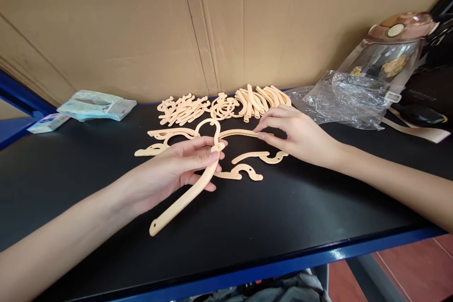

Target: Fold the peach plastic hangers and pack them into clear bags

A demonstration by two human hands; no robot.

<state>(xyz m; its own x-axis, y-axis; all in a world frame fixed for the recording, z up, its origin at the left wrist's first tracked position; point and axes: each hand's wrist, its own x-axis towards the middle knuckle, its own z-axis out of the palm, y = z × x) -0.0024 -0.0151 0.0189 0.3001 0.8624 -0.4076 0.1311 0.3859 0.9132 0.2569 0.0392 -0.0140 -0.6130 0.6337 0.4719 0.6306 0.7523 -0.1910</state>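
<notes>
My left hand (pixel 184 166) is closed round a cream plastic hanger-shaped piece (pixel 184 198), held just above the black table (pixel 283 217). The piece's long arm points down toward me and its hook loop (pixel 208 125) rises behind my fingers. My right hand (pixel 299 134) pinches the far end of the other curved arm (pixel 238 132) joined at that loop. Loose cream curved parts lie beside both hands: one (pixel 164 136) to the left, two (pixel 260 155) under my right hand. Piles of the same parts (pixel 226 104) sit at the back of the table.
A crumpled clear plastic bag (pixel 339 99) and a pink-lidded water bottle (pixel 389 52) lie at the back right. Tissue packets (pixel 95 105) rest at the back left. Cardboard (pixel 212 23) walls the back. The table's blue front edge (pixel 318 259) is near me.
</notes>
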